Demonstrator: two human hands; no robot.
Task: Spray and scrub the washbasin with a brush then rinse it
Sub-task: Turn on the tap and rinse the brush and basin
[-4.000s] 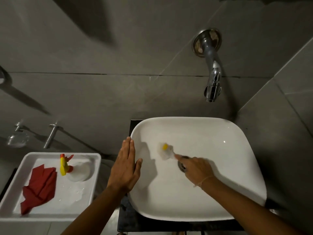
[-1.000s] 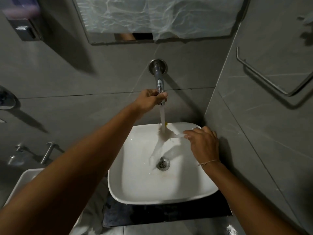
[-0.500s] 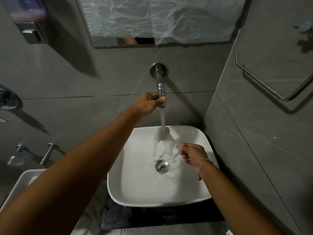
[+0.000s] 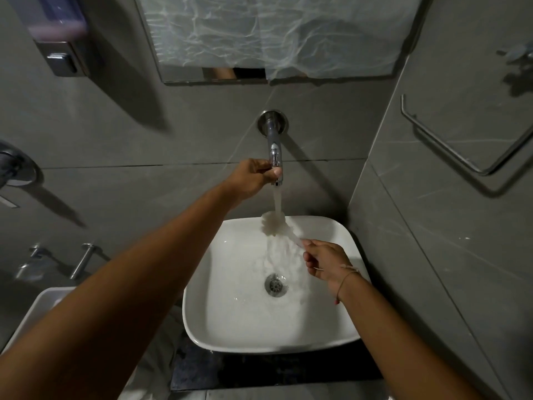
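A white square washbasin [image 4: 230, 327] sits below a chrome wall tap [image 4: 273, 145]. Water runs from the spout into the bowl and down to the drain [image 4: 276, 285]. My left hand [image 4: 253, 176] is closed around the end of the tap. My right hand [image 4: 324, 259] holds the thin handle of a white brush [image 4: 272, 223], whose head is under the stream at the basin's back rim. The spray bottle is out of view.
A film-covered mirror [image 4: 274, 36] hangs above the tap, a soap dispenser [image 4: 62, 39] at upper left. A metal towel rail [image 4: 450, 145] is on the right wall. A second white basin [image 4: 37, 310] shows at lower left, partly behind my arm.
Four seconds ago my right hand scrubbed the bowl while the left rested on the rim. Since then the left took hold of the tap, water runs, and the brush head sits higher under the stream.
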